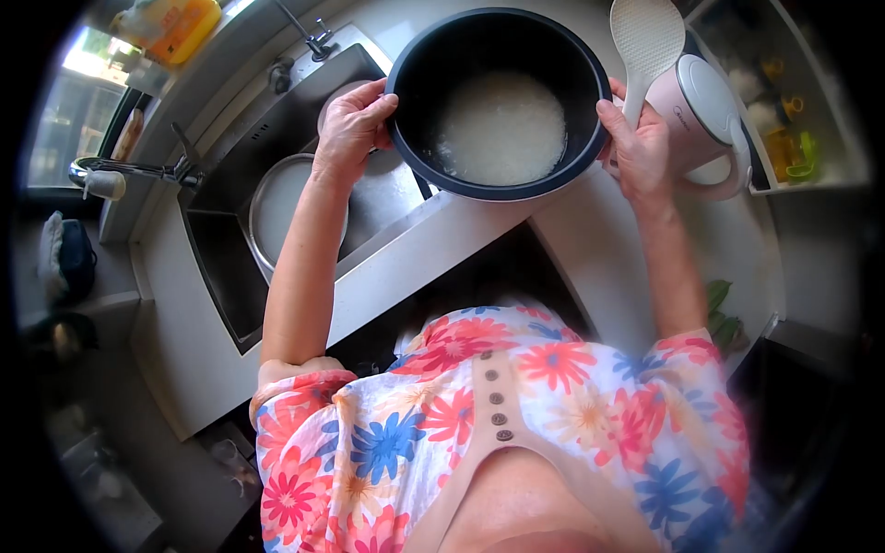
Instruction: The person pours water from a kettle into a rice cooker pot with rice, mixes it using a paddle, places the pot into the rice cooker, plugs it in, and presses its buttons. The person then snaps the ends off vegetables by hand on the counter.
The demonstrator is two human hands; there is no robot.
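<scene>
A kitchen, most likely in a home: a metal sink point(214, 267) is sitting in a pale surface point(175, 350), a tap point(129, 168) is arching over it, and a kettle point(691, 120) (pink, with a white lid) is standing nearby.

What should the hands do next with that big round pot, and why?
Probably lower the pot onto the counter, keeping it level: it has something pale and wet inside, and the left hand and right hand hold it, the right also gripping a white paddle.
</scene>
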